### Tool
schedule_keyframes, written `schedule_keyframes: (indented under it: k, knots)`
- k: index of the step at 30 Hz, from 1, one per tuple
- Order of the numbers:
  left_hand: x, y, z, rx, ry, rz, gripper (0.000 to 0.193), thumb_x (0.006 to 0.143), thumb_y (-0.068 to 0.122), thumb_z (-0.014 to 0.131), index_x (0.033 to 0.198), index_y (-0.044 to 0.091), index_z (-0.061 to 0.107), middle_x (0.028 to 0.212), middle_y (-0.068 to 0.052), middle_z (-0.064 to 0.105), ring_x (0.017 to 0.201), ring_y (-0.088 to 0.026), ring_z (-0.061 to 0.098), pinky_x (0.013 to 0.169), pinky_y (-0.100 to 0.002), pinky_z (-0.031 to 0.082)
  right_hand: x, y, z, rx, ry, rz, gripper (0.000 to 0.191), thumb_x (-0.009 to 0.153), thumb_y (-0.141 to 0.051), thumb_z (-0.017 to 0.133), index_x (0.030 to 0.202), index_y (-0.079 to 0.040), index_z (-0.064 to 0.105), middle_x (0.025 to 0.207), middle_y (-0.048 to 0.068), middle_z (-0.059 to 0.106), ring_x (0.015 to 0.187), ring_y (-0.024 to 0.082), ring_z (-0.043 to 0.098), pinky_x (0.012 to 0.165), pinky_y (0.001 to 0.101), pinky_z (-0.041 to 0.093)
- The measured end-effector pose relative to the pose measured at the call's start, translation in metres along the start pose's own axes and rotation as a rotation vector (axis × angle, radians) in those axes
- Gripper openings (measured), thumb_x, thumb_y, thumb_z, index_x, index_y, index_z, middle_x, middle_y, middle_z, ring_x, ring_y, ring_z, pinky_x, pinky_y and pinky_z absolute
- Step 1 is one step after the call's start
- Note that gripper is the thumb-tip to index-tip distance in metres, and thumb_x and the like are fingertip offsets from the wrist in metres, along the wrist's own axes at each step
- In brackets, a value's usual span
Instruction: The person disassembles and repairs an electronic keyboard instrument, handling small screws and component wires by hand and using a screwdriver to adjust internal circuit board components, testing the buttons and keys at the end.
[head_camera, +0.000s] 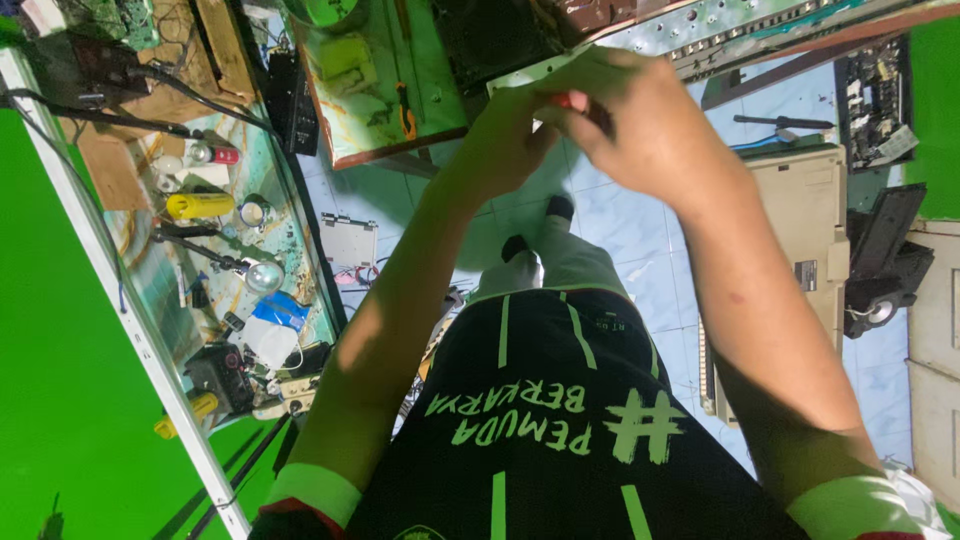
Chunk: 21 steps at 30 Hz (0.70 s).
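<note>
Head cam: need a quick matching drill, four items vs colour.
Things:
1. cylinder on the side shelf
2. shirt cuffs
3. case on the floor
4. screwdriver on the floor

Colours:
A. beige
B. yellow
C. black
D. light green

Pairs: 1-B, 2-D, 3-A, 4-C

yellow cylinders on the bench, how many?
2. One yellow cylinder lies mid-bench among small bottles; a second, smaller yellow one sits at the bench's near end by the black box. Clutter may hide more.
</note>
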<state>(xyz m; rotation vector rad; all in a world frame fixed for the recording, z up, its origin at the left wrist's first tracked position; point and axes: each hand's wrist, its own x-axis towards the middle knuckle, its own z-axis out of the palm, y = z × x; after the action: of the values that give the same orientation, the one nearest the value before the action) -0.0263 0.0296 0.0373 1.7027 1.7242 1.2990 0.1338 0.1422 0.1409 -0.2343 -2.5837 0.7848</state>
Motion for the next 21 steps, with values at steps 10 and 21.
schedule_keyframes:
  k: [10, 21]
  knots:
    - [0.011, 0.017, -0.007, -0.156, 0.141, -0.077, 0.032, 0.1, 0.017, 0.074, 0.13, 0.008, 0.069, 0.112, -0.014, 0.078, 0.1, -0.025, 0.081, 0.089, -0.033, 0.061, 0.005, 0.014, 0.002, 0.051, 0.069, 0.083, 0.022, 0.099, -0.009, 0.084, 0.101, 0.003, 0.066, 0.089, 0.016, 0.068, 0.079, 0.034, 0.068, 0.072, 0.038, 0.054]
    - [0.008, 0.009, -0.004, 0.016, 0.097, -0.078, 0.025, 0.105, 0.019, 0.068, 0.126, 0.006, 0.07, 0.113, -0.017, 0.076, 0.102, -0.032, 0.077, 0.087, -0.039, 0.06, 0.003, 0.032, -0.007, 0.149, -0.003, 0.015, 0.012, 0.1, -0.002, 0.077, 0.11, 0.002, 0.073, 0.081, 0.011, 0.066, 0.073, 0.023, 0.066, 0.066, 0.033, 0.051]
